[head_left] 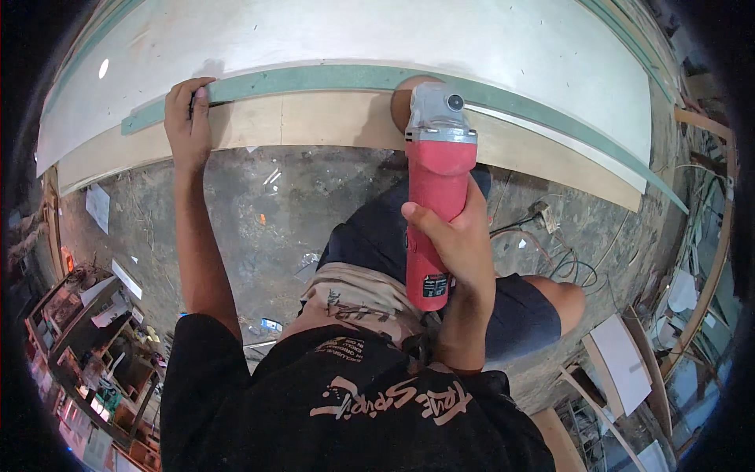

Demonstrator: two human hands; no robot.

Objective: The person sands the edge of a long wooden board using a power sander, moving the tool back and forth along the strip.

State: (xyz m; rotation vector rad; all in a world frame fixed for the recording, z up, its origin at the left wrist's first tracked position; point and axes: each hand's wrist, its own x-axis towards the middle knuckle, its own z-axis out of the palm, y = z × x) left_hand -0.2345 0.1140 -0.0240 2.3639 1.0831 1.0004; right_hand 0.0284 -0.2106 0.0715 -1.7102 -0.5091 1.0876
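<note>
The person's right hand [460, 236] is wrapped tight round the red plastic body of a handheld angle grinder w/ grey metal head [435, 169], thumb on the left side of the casing, fingers round the right. The grinder points away from the person, its head and round brownish sanding disc [403, 101] sitting on the long, pale plywood strip [314, 119] right where it meets the green-painted edge band [330, 77]. That band runs along the near side of a big whitish board [354, 35] that fills the top of the view. The left hand [187, 114] is at the left part of the same edge, palm down on the plywood, fingers curled over the green band and pressing on it, arm out straight. Below the boards is rough grey concrete floor [259, 212] w/ scraps and, at right, tangled cables [550, 236]. The person's bent knees in dark shorts are under the grinder.
</note>
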